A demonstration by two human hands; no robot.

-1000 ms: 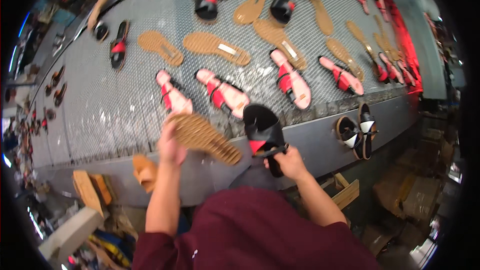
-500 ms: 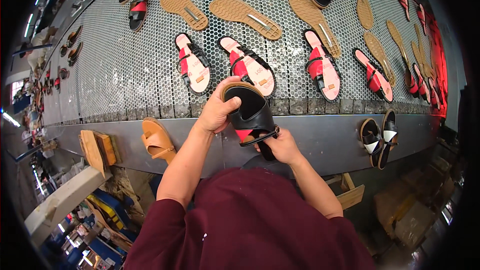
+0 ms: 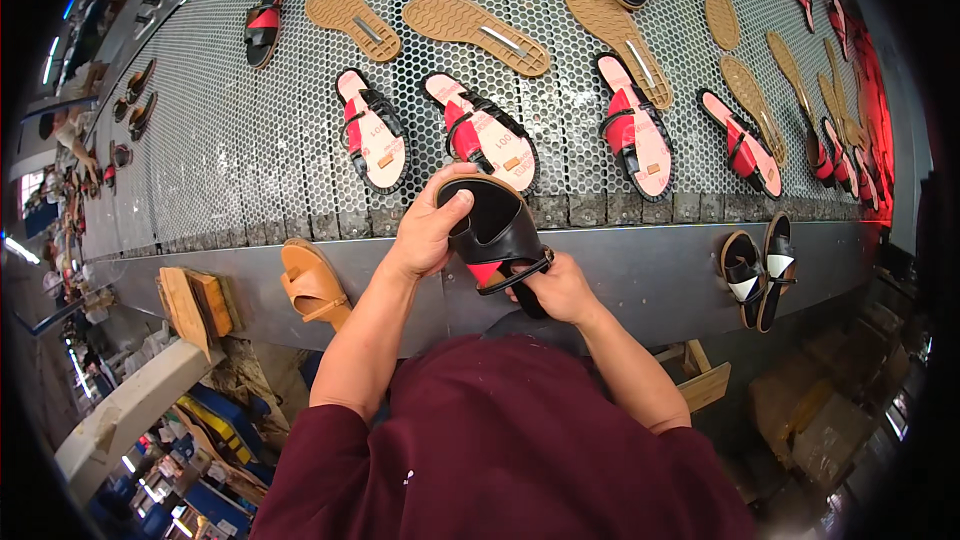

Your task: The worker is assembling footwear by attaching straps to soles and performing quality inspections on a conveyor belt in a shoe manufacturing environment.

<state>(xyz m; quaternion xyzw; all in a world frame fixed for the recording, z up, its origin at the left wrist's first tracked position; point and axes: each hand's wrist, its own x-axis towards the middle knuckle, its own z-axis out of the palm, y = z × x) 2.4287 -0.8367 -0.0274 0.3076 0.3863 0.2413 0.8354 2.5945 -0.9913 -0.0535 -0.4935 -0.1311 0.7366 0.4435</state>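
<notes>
Both hands on one black sandal [image 3: 497, 230] with a red inner strap, held just above the near edge of the perforated metal conveyor [image 3: 200, 170]. Left hand [image 3: 428, 232] wraps over the toe end, thumb pressed on the black upper, fingers curled around the sole edge. Right hand [image 3: 560, 288] grips the heel end from below, fingers closed around the back strap. Sandal sits tilted, toe toward the belt. Just past it on the belt lie pink-insole sandals [image 3: 480, 132] with red and black straps, plus bare tan soles [image 3: 476, 22] farther up. A tan sandal [image 3: 313, 284] rests on the grey ledge left of the left forearm; a black-and-white pair [image 3: 757, 266] stands on the ledge to the right
</notes>
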